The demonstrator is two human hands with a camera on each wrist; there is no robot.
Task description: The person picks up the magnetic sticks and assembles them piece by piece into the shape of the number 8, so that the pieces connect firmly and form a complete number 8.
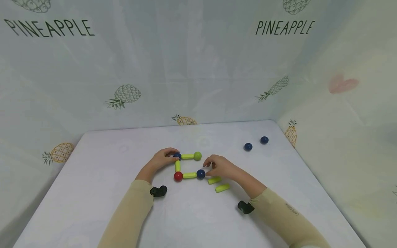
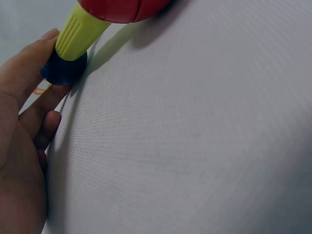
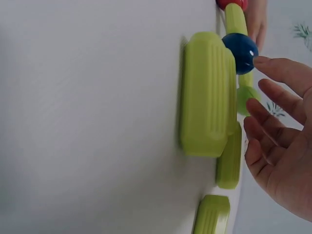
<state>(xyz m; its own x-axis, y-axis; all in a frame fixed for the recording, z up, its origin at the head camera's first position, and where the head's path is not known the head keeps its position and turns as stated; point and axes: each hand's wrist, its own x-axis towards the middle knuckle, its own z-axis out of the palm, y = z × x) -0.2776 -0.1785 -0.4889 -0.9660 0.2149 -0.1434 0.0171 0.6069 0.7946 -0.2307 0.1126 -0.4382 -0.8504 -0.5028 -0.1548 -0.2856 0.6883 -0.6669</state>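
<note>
A three-sided frame of balls and yellow-green rods lies on the table. My left hand (image 1: 162, 158) pinches the blue ball (image 2: 63, 71) at its far left corner between thumb and fingers. From that ball one rod (image 1: 187, 156) leads to a green ball (image 1: 197, 156), another (image 1: 177, 166) to a red ball (image 1: 178, 176). A third rod (image 1: 190, 175) joins the red ball to a second blue ball (image 1: 201, 174). Beside this one is my right hand (image 1: 222, 167), its thumb tip right at the ball's surface and its other fingers loosely bent, holding nothing.
Loose yellow-green rods (image 3: 207, 95) lie under and in front of the right hand, one rod (image 1: 222, 187) nearest me. Two more blue balls, one ball (image 1: 248, 147) closer and one ball (image 1: 264, 140) farther, sit at the back right of the white table (image 1: 93, 193).
</note>
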